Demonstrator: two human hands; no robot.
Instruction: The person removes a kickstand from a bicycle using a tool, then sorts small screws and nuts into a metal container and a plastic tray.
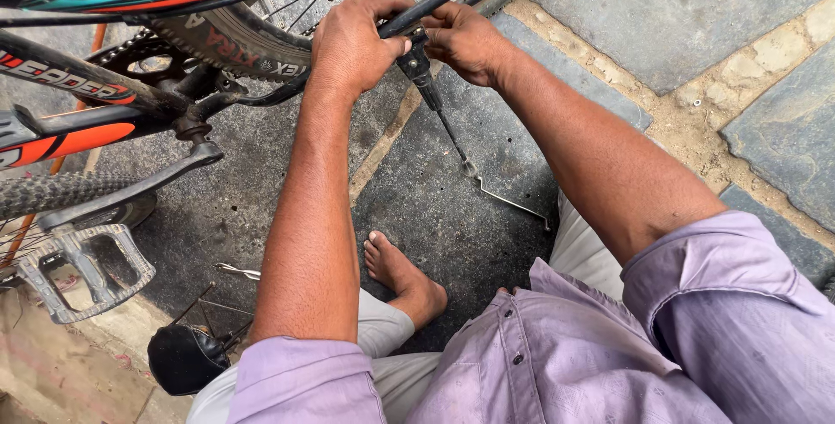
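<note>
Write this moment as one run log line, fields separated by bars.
left hand: grips black frame tube | right hand: on kickstand mount | kickstand: hangs down | bicycle pedal: at left | ground: stone paving

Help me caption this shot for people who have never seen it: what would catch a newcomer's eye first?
First, the two hands at top centre: the left hand and right hand close together around a black bicycle frame tube, where a kickstand hangs down. Next, the black and orange bicycle filling the upper left, its metal pedal low at the left edge. A bare foot rests on the stone paving.
</note>
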